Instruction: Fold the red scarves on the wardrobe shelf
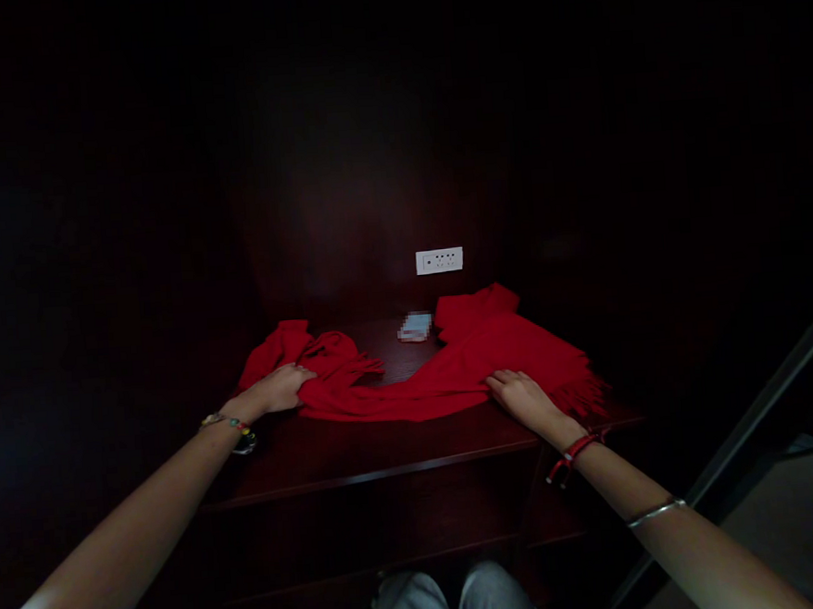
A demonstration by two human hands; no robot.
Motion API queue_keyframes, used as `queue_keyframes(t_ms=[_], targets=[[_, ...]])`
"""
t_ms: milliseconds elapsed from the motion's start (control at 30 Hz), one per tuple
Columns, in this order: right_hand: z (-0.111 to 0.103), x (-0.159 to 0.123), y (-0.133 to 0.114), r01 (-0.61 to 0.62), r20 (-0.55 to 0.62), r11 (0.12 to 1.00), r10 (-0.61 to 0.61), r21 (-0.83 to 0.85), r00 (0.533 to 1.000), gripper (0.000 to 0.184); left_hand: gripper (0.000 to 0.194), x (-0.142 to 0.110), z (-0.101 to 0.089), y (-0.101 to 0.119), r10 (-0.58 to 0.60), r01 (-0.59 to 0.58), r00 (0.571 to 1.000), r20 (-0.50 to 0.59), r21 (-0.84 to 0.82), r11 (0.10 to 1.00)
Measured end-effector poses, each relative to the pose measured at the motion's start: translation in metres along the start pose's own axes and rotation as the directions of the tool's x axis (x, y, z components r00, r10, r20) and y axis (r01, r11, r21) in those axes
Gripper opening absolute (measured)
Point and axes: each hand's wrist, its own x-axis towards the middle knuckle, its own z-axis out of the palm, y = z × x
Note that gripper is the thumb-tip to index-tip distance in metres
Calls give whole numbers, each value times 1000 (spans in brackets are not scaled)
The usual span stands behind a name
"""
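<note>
A long red scarf (pixel 453 366) with fringed ends lies spread in a loose curve across a dark wooden desk (pixel 361 456). My left hand (pixel 280 389) rests on the scarf's left part, fingers curled into the bunched cloth. My right hand (pixel 521 397) lies flat on the scarf's right part, fingers stretched out toward the middle. A beaded bracelet sits on my left wrist. A red cord is on my right wrist, with a thin metal bangle further up that arm.
A small pale blurred object (pixel 415 326) lies at the back of the desk between the scarf's two ends. A white socket plate (pixel 439 260) is on the dark wall behind. My knees (pixel 455 603) show below the desk edge. A dark slanted bar (pixel 768 409) runs at right.
</note>
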Motion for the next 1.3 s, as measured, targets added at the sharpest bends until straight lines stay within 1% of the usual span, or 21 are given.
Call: queue_keyframes(t_ms=[100,167,200,233,267,333,400,433,533,633,700,767,867,1000,1033,1067,1100,1133,1167,1233,1300], targets=[[1,0,1,0,10,1000,0,-9,1000,19,25,-5,-31,-15,-162,174,971,-174,56,983],[3,0,1,-12,10,1000,12,-8,1000,18,22,-12,-48,-24,-262,309,897,-356,81,948],[5,1,1,-21,8,1000,21,-6,1000,18,20,-16,-52,-27,-264,329,875,-406,97,940],[7,1,1,-28,4,1000,28,-2,1000,18,18,-20,-52,-27,-233,306,880,-414,119,944],[8,1,2,-32,1,999,32,1,999,18,15,-23,-49,-26,-183,250,911,-369,141,958],[10,1,2,-30,0,1000,30,4,1000,19,18,-26,-35,-19,-91,110,984,-154,119,987],[9,0,2,-25,8,1000,25,5,1000,20,31,-26,-18,-12,-66,67,996,52,-22,998],[7,0,2,-23,15,1000,22,9,1000,21,38,-25,-11,-11,-73,85,992,100,-116,990],[-2,3,-4,16,12,997,-17,70,1000,27,53,-20,5,-15,-128,143,990,67,-312,939],[-16,14,-22,97,-48,974,-89,206,995,37,68,-14,20,-26,-121,153,985,125,-291,944],[-25,26,-41,148,-81,945,-130,292,988,42,63,-10,28,-30,-95,129,985,141,-249,960],[-30,38,-62,200,-99,913,-176,356,980,45,47,-7,31,-32,-101,113,993,62,-217,970],[-24,52,-86,236,-101,883,-214,406,972,46,35,-6,16,-31,-190,168,975,-113,-182,969],[-1,57,-91,181,-110,883,-148,432,983,39,39,-7,-13,-24,-316,252,845,-432,-199,947],[4,57,-90,172,-123,882,-131,438,984,39,41,-8,-17,-22,-300,233,842,-449,-199,952],[7,57,-89,164,-138,882,-114,442,984,39,42,-9,-18,-21,-270,204,870,-413,-197,959],[9,57,-87,155,-150,882,-97,445,984,40,44,-10,-16,-20,-231,173,918,-323,-199,965],[10,56,-87,137,-153,885,-76,445,985,40,48,-13,-13,-19,-194,153,962,-190,-207,966],[10,56,-86,109,-147,889,-48,444,988,41,53,-16,-8,-20,-166,152,985,-44,-225,962],[8,56,-86,36,-110,901,13,432,994,41,65,-25,4,-25,-155,202,971,181,-280,939],[7,57,-87,-33,-57,910,62,413,996,42,73,-35,14,-33,-145,235,954,261,-356,905]])
